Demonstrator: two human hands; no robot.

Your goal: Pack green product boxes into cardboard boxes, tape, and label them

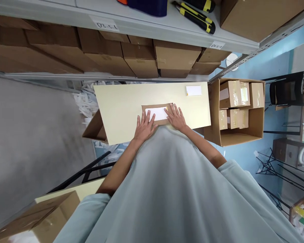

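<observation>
pale yellow surface (116,111); brown cardboard (162,122) lying on it about mid-length, toward the edge nearest the body. box or flat piece, cannot tell. white label (157,114) lengthwise on top of the cardboard.

left hand (144,130) palm down at the left end, fingers (148,118) extended, slightly spread, released; two tips on the label. right hand (176,119) palm down at the right end, likewise stretched out and released, one tip touching the label's right end, others by the cardboard's right edge.

second white label (194,90) near the far right corner of the surface, well apart from both hands. just beside the right end, open carton (224,137) holding small taped boxes (234,94).

beyond the surface, shelf (147,30) with yellow-and-black knives (196,18) on top; row of brown boxes (177,55) one level down. white paper scraps (84,101) heaped low, left of the surface.
</observation>
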